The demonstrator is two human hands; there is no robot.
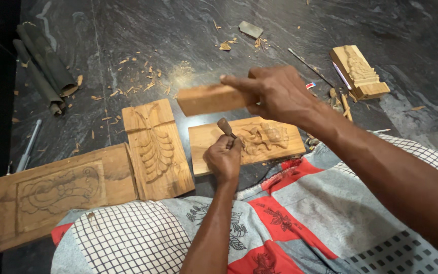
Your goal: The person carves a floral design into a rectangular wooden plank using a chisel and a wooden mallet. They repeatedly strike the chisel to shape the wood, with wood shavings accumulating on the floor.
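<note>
Left hand: the left hand (223, 160) was closed in a fist round a chisel (226, 127), whose tip met the carved panel (247, 143).
Right hand: the right hand (275, 94) gripped a wooden block (210, 99), forefinger stretched along its top, raised just above the carved panel.
Carved panel: it lay flat on the dark stone floor (178, 35), touching the patterned cloth (305, 218) over the knees.
Left of the panel: a leaf-carved board (155, 149), then a larger scroll-carved board (57, 195).
Right of the panel, well apart: a small carved piece (359, 71); beside it a small red, white and blue packet (311, 86).
</note>
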